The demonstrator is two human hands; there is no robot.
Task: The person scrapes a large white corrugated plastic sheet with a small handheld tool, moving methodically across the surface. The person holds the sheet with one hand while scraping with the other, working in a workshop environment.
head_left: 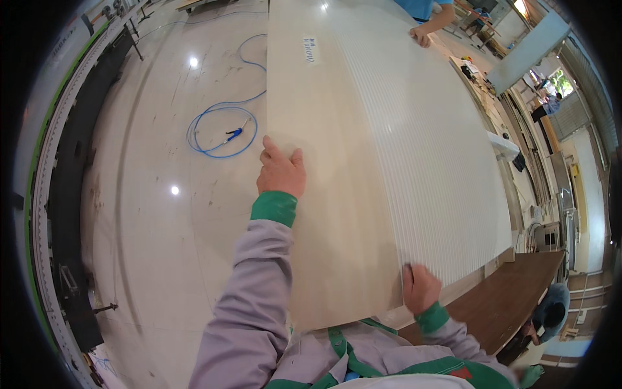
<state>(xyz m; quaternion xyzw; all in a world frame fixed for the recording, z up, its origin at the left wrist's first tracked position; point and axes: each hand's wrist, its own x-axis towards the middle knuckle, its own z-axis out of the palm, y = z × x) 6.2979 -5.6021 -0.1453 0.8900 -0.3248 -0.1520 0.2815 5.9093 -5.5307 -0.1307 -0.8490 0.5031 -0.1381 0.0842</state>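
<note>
Left hand (280, 172) lies on the left long edge of the white panel (363, 162), fingers curled over that edge and thumb on top, gripping it; right hand (420, 287) presses on the near right corner, fingers bent on the ribbed face, grip underneath not discernible. Panel stretches from the person's chest far ahead, above the pale floor (155, 194); a co-worker's hand (421, 35) holds its far end; a coiled blue hose (220, 129) lies on the floor left of it; a brown bench (512, 292) stands right.
</note>
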